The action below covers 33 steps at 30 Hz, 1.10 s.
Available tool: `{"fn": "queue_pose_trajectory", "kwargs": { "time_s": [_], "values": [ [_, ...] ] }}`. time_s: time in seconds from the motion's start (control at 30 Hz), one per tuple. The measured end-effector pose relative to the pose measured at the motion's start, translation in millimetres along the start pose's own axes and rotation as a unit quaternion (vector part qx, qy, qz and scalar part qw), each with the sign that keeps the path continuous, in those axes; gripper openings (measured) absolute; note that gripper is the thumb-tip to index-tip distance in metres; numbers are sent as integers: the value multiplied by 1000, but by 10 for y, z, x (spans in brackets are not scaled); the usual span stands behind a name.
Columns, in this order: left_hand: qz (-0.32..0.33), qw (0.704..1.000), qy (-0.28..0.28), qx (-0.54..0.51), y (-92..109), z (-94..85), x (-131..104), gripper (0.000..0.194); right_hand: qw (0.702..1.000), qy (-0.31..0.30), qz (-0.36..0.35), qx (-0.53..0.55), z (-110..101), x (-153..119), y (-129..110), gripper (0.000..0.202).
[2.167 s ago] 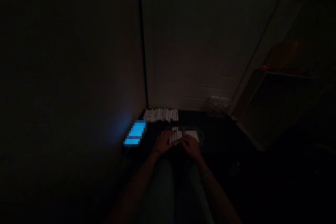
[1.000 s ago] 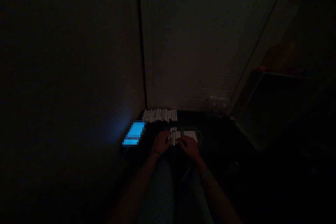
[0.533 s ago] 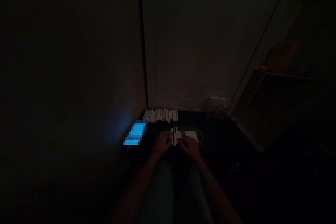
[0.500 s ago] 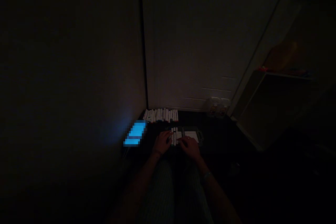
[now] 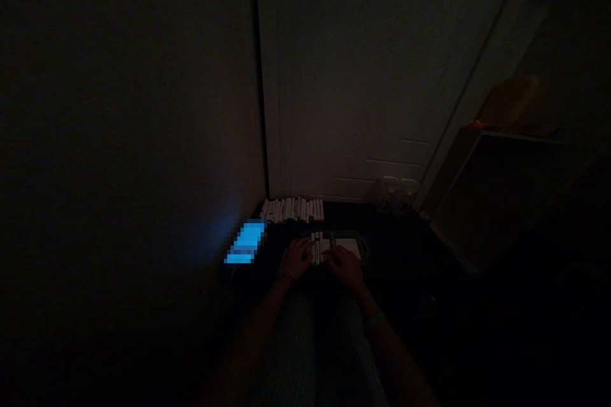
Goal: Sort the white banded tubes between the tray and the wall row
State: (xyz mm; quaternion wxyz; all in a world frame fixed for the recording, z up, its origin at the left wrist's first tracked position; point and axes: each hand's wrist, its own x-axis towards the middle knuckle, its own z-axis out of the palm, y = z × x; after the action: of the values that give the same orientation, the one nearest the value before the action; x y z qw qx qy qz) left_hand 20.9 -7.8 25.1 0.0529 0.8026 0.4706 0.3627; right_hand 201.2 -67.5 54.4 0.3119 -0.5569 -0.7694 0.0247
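Note:
In dim light, an open case (image 5: 365,247) with a clear rim lies on the dark table. Several white markers (image 5: 317,248) stand side by side in its left half, and a white sheet or card (image 5: 351,245) shows in the right half. My left hand (image 5: 296,257) rests at the case's left side, fingers stretched out against the markers. From the right, my right hand (image 5: 347,267) reaches over the case's near edge, its fingers loosely bent and apart, tips close to the markers. Darkness hides whether the fingertips touch them. Neither hand visibly lifts anything.
A row of white markers (image 5: 293,210) lies along the wall behind. At the left glows a blurred-out blue screen (image 5: 245,241). Two clear containers (image 5: 398,195) stand at the back right. Beyond the table's right side is a shelf unit (image 5: 458,178) with objects on top.
Both hands and the case look to be in the same places. The picture is slightly dimmer and grainier.

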Motion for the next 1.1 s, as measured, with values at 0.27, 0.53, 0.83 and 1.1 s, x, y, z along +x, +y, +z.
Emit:
{"fn": "queue_pose_trajectory", "kwargs": {
  "time_s": [0.27, 0.53, 0.83, 1.1],
  "values": [
    [3, 1000, -1, 3, -1, 10, 9, 35, 1000, 10, 4, 3, 3, -6, -6, 24],
    [67, 998, -20, 7, 48, -134, -36, 36, 1000, 18, 4, 4, 39, -5, 13, 23],
    [89, 994, 43, 46, 24, -649, 590, 36, 999, 41, 12, 5, 65, -23, 1, 25],
    [-14, 992, -12, 128, -930, -1108, 1248, 22, 991, 100, 66, -63, 120, -41, 15, 26]
  ]
}}
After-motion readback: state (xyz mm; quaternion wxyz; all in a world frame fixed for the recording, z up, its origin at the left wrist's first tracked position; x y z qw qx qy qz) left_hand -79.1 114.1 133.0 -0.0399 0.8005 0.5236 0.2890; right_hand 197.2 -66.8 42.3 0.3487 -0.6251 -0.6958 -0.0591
